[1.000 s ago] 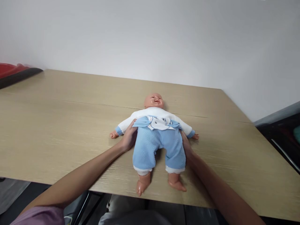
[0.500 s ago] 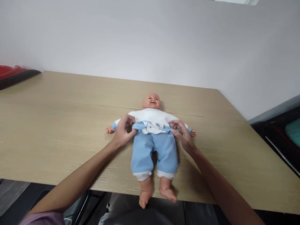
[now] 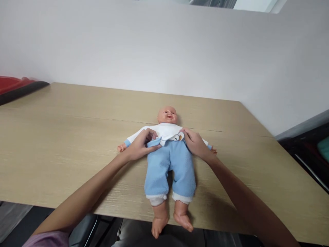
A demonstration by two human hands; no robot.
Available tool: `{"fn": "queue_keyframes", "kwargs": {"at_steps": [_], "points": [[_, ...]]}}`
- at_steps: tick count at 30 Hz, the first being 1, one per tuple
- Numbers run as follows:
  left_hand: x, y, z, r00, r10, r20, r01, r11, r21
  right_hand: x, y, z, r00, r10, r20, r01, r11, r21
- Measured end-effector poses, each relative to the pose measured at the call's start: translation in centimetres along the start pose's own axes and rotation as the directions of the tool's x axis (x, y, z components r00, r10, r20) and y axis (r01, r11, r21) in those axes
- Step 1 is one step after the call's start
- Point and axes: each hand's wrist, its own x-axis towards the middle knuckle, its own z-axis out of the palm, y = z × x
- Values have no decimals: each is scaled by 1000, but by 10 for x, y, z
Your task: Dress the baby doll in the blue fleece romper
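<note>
A baby doll (image 3: pixel 167 115) lies on its back on the wooden table (image 3: pixel 77 137), head away from me and feet over the near edge. It wears a white shirt (image 3: pixel 164 129) with a printed cartoon face, bunched at the belly, and blue fleece trousers (image 3: pixel 157 175) with white cuffs. My left hand (image 3: pixel 142 144) is closed on the shirt's blue-edged hem at the doll's waist, thumb below and fingers above. On the other side, my right hand (image 3: pixel 195 143) pinches the hem beside the printed eyes; its fingertips are partly hidden.
Behind the table rises a plain pale wall (image 3: pixel 154 51). A red object with a dark rim (image 3: pixel 15 87) stands at the far left. Off the right edge is a black-framed item (image 3: pixel 305 144) with something teal in it.
My right hand has closed on the shirt hem and shifted inward and up, folding the printed front. My left hand has moved slightly right. The view has tilted up a little.
</note>
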Motion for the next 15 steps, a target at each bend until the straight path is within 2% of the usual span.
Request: {"fn": "queue_keyframes", "kwargs": {"at_steps": [4,7,10,11,13,15], "points": [[17,9,0,999,-13,-33,17,994,109,9,-8,2,991,133,22,-134,988,74],[27,7,0,992,-125,-33,125,992,-4,6,-18,-3,991,53,120,-68,990,123],[30,2,-1,968,-247,52,252,954,-161,8,-18,-4,991,-41,131,32,997,70],[29,0,-2,962,-264,73,273,944,-187,11,-15,-4,994,-10,111,2,997,77],[26,-3,-3,962,-259,85,271,942,-200,19,-6,-2,987,132,92,-144,979,143],[21,-5,-4,976,-212,53,218,961,-167,28,2,0,955,268,131,-290,937,196]]}}
